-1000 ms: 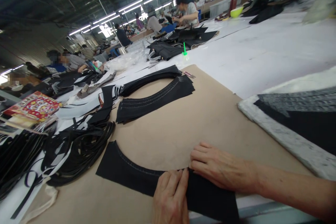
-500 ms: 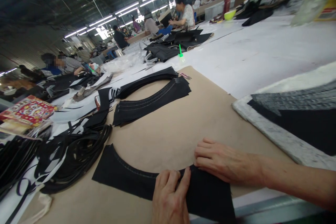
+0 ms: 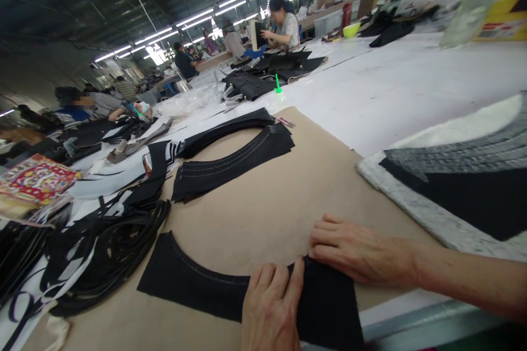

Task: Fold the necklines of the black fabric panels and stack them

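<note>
A black fabric panel (image 3: pixel 197 288) with a concave, curved upper edge lies on brown paper (image 3: pixel 247 230) in front of me. A pale stitch-like line follows the left part of that curve. My left hand (image 3: pixel 272 301) presses on the panel's middle, its fingers bent at the curved edge. Close to its right, my right hand (image 3: pixel 358 249) has its fingers curled down and closed on the same edge. The fingertips hide whatever small fold or strip lies under them. Further off, a stack of similar curved black pieces (image 3: pixel 234 159) shows pale lines along the curve.
Coiled black strips (image 3: pixel 119 252) lie at left, near a red printed packet (image 3: pixel 37 178). Pink-handled snips (image 3: pixel 286 122) and a green-tipped bottle (image 3: pixel 279 90) stand beyond the stack. At right is a grey-white padded board (image 3: pixel 407 208). Co-workers sit further back.
Both hands have slid a little to the right along the panel's curved edge. The view has shifted slightly. A co-worker at the back now holds a panel more upright.
</note>
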`<state>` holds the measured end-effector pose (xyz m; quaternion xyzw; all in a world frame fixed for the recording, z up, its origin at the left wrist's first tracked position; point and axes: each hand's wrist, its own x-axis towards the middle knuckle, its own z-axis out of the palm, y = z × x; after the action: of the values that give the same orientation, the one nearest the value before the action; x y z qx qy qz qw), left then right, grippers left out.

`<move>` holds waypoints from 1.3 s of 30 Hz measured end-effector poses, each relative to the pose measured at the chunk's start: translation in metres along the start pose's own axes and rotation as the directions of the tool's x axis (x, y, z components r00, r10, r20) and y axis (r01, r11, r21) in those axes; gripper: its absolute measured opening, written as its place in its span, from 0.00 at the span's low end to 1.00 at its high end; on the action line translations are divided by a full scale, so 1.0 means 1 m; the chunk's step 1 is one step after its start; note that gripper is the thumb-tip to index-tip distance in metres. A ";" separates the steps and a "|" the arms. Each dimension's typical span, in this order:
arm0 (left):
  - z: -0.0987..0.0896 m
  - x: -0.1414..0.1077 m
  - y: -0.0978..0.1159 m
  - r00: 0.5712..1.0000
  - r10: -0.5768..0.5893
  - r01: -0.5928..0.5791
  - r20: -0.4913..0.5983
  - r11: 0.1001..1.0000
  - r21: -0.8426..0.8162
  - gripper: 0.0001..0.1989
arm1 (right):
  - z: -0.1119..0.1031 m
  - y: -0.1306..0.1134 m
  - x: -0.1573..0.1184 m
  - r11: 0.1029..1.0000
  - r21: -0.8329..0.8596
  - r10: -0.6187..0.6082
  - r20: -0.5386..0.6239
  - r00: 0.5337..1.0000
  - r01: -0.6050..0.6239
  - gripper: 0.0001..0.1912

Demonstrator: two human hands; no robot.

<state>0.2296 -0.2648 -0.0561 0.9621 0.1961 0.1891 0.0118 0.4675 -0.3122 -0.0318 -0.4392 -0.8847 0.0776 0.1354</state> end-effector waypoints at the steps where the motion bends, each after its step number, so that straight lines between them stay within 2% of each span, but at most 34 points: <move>1: -0.001 0.002 0.001 1.000 -0.016 0.015 0.020 1.000 0.023 0.31 | 0.000 0.000 -0.001 1.000 -0.003 0.000 -0.004 1.000 0.000 0.13; 5: 0.000 0.004 0.007 0.999 -0.013 0.009 0.046 0.995 0.099 0.31 | 0.000 0.003 -0.007 1.000 -0.004 -0.005 -0.003 1.000 0.005 0.12; 9: 0.007 0.000 0.007 1.000 0.010 -0.011 0.009 0.991 0.135 0.29 | 0.000 0.006 -0.015 1.000 0.005 0.000 -0.003 1.000 0.000 0.14; 16: 0.011 0.002 0.002 0.991 0.135 -0.134 -0.012 0.989 0.065 0.26 | -0.003 0.004 -0.026 0.998 0.060 0.030 0.006 1.000 -0.030 0.18; 23: 0.011 0.010 0.013 1.000 0.026 -0.026 -0.009 0.997 0.072 0.30 | -0.010 0.000 -0.035 0.976 0.161 0.155 -0.048 0.987 -0.146 0.20; 27: 0.011 0.011 0.016 1.000 0.016 -0.018 0.022 0.995 0.094 0.30 | -0.006 -0.003 -0.038 0.951 0.215 0.250 -0.124 0.960 -0.220 0.24; 31: 0.012 0.010 0.016 0.999 0.009 -0.012 0.033 0.994 0.113 0.30 | -0.002 -0.010 -0.038 0.949 0.193 0.270 -0.102 0.957 -0.247 0.29; 33: 0.012 0.010 0.015 0.999 0.021 -0.024 0.029 0.992 0.123 0.30 | -0.001 -0.014 -0.037 0.949 0.182 0.279 -0.102 0.955 -0.258 0.27; 36: 0.012 0.010 0.013 0.999 0.044 -0.046 0.025 0.994 0.099 0.30 | -0.002 -0.019 -0.036 0.909 0.208 0.394 -0.143 0.908 -0.362 0.19; 39: 0.012 0.011 0.012 0.999 -0.033 0.033 0.030 0.999 0.003 0.29 | -0.002 -0.024 -0.033 0.833 0.238 0.535 -0.113 0.837 -0.500 0.11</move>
<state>0.2481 -0.2709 -0.0623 0.9615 0.2121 0.1741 0.0167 0.4691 -0.3535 -0.0289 -0.6523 -0.7045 0.1605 0.2293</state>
